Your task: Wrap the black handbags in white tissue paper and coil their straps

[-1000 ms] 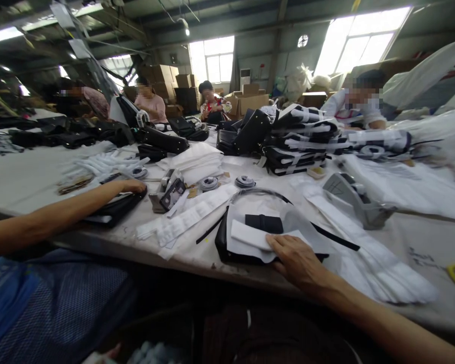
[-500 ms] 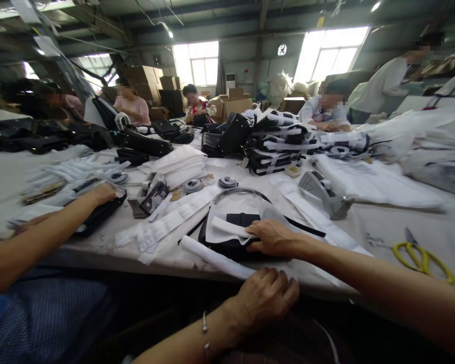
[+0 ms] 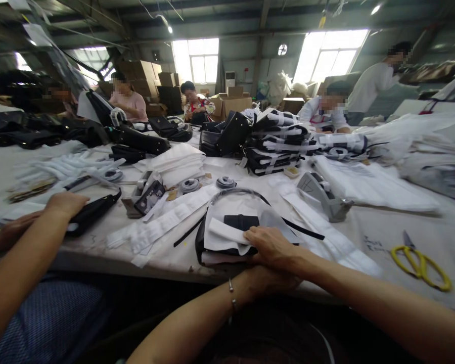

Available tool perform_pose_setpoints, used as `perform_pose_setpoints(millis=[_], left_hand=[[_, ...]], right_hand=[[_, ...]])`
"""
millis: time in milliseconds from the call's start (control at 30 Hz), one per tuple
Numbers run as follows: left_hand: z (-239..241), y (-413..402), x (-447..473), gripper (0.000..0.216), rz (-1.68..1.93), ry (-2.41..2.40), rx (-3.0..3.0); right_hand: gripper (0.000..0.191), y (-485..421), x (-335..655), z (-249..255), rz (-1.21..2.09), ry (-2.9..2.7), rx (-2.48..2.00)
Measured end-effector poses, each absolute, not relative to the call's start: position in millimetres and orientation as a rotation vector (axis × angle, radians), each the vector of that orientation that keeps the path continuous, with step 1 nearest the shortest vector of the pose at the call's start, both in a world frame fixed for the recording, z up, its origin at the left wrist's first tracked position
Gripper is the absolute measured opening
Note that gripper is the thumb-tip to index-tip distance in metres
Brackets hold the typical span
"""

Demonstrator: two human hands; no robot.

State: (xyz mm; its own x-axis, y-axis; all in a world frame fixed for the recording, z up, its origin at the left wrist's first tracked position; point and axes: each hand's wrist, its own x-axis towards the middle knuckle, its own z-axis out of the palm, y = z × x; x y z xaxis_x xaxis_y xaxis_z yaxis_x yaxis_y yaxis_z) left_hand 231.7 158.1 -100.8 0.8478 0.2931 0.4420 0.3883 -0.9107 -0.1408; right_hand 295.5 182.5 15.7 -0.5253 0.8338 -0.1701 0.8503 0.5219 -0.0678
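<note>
Head: right hand (image 3: 271,245) (on bag (image 3: 220,254))

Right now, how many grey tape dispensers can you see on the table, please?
2. One dispenser stands left of the black bag, the other dispenser right of it. More may be hidden behind the stacked bags.

Two hands of the wearer, one left hand (image 3: 271,279) and one right hand (image 3: 275,246), are at one black bag (image 3: 201,242), where one white strip (image 3: 228,231) lies. On the tabletop (image 3: 106,218): two tape dispensers (image 3: 144,195), one pair of yellow-handled scissors (image 3: 420,268), and two grey coils (image 3: 190,185) between the dispensers. One neighbour's two hands (image 3: 68,203) show at left. Five more people (image 3: 127,103) are farther off. Two large windows (image 3: 196,61) face ahead. The piled bags (image 3: 276,141) overlap too much to count.
</note>
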Motion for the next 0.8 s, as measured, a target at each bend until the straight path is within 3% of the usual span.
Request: perform_pose_setpoints(millis=[200,800], left_hand=[[-100.4,149.8,159.1,0.024,-0.784,-0.248,-2.717],[-90.1,151.0,119.6,0.032,-0.694,-0.715,-2.518]], right_hand=[[0.026,184.1,300.1,6.2,-0.180,2.664,1.473],[0.012,227.1,314.6,26.8,-0.600,2.712,1.149]])
